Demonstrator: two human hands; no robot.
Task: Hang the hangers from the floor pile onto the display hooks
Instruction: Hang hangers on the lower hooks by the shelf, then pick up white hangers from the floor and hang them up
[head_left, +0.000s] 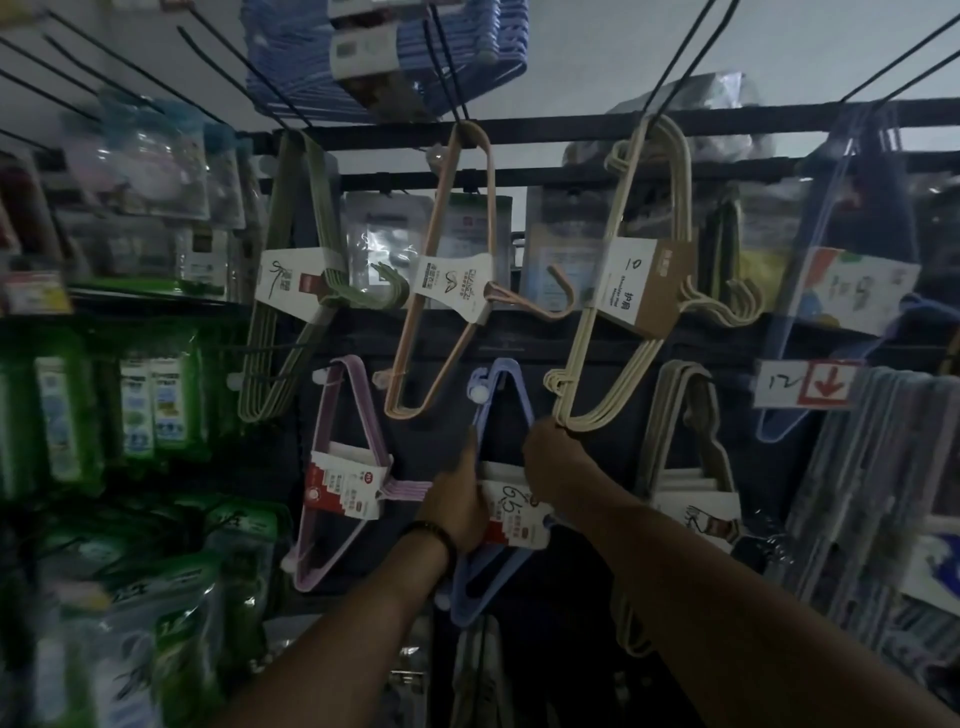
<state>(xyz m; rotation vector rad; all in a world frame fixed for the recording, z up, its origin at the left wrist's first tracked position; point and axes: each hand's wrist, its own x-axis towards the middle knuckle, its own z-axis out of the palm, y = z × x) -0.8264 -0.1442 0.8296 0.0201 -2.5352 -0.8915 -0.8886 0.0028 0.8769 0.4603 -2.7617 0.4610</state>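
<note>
A blue pack of hangers (506, 405) with a white label hangs on a lower display hook in the middle. My left hand (457, 499) grips its left side by the label, index finger stretched up along the edge. My right hand (550, 457) holds the pack's right edge, its knuckles touching the bottom corner of a cream hanger pack (618, 291) that hangs from an upper hook. Other packs hang around: pink-orange (447, 291), olive green (291, 291), lilac (343, 467) and beige (685, 447).
Black hook rods (680, 57) jut out overhead, one carrying a blue hanger bundle (384, 57). Green packaged goods (150, 405) fill the shelves at left. A price tag with a red arrow (805, 384) and grey hanger packs (878, 493) are at right.
</note>
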